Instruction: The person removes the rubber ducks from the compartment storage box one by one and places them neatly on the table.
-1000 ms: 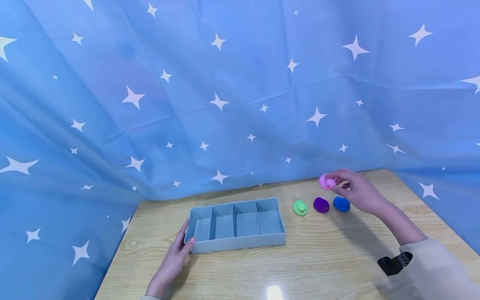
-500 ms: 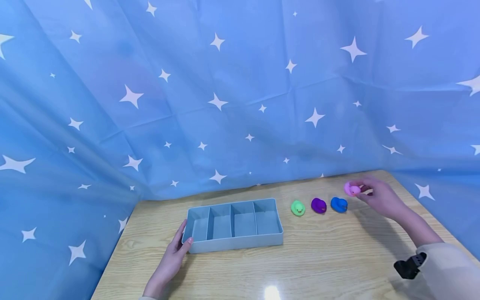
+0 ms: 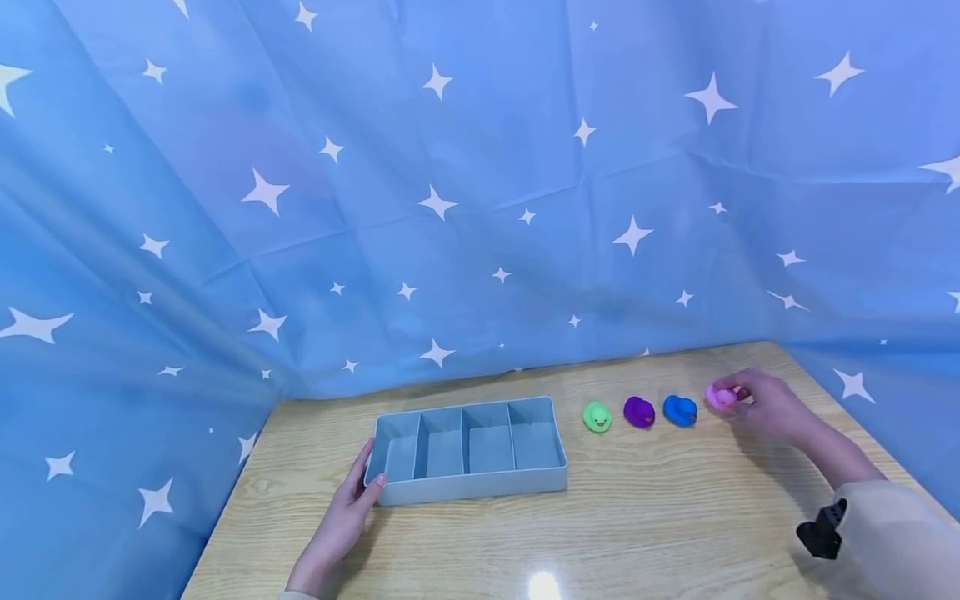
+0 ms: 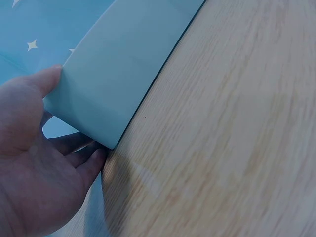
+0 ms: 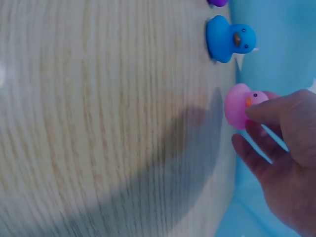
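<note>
My right hand (image 3: 765, 404) pinches a pink rubber duck (image 5: 238, 106) by its head between thumb and fingers, at the right end of a row of ducks. To its left sit a blue rubber duck (image 3: 680, 410), a purple rubber duck (image 3: 639, 412) and a green rubber duck (image 3: 597, 417). My left hand (image 3: 347, 512) grips the left end of a blue-grey divided tray (image 3: 472, 485). In the left wrist view the thumb lies at the tray's rim and the other fingers reach around its end wall. Whether the pink duck touches the table cannot be told.
The wooden table (image 3: 637, 517) ends at a blue curtain (image 3: 480, 167) with white stars along the back and sides. Thin dividers split the tray into several bare compartments. A black wrist device (image 3: 822, 531) is on the right sleeve.
My right hand has carried the pink duck rightward past the blue one, then lowered it toward the table. My left hand and the tray have stayed put.
</note>
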The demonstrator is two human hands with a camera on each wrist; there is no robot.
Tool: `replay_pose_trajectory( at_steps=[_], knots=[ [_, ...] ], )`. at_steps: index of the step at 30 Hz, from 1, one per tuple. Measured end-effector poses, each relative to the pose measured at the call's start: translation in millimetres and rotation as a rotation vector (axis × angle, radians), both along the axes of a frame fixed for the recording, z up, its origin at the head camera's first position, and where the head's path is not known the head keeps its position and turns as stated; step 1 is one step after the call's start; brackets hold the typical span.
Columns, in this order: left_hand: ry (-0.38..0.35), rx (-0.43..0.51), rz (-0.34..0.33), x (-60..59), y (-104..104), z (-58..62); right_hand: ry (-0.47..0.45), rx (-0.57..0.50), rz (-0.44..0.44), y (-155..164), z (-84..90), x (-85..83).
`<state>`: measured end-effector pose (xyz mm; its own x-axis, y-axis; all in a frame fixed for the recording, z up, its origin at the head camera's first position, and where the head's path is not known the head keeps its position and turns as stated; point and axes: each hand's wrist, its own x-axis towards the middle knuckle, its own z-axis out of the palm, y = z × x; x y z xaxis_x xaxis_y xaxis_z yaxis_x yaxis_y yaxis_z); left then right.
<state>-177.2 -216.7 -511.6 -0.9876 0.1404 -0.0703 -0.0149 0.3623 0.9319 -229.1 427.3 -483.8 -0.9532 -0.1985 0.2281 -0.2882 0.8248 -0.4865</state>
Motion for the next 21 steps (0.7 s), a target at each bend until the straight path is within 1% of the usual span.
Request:
replay_pose_trajectory(
  at_steps=[6, 12, 21],
  knots=[
    [0.003, 0.004, -0.002, 0.5, -0.6, 0.2, -0.026, 0.014, -0.003, -0.3, -5.3, -2.7],
    [-0.004, 0.005, -0.001, 1.6, 0.3, 0.3, -0.055, 0.027, -0.002, 1.3, -7.5, -1.5],
    [-0.012, -0.016, 0.011, 1.4, 1.2, 1.4, -0.074, 0.046, 0.010, 1.7, -3.9, -1.2]
  ],
)
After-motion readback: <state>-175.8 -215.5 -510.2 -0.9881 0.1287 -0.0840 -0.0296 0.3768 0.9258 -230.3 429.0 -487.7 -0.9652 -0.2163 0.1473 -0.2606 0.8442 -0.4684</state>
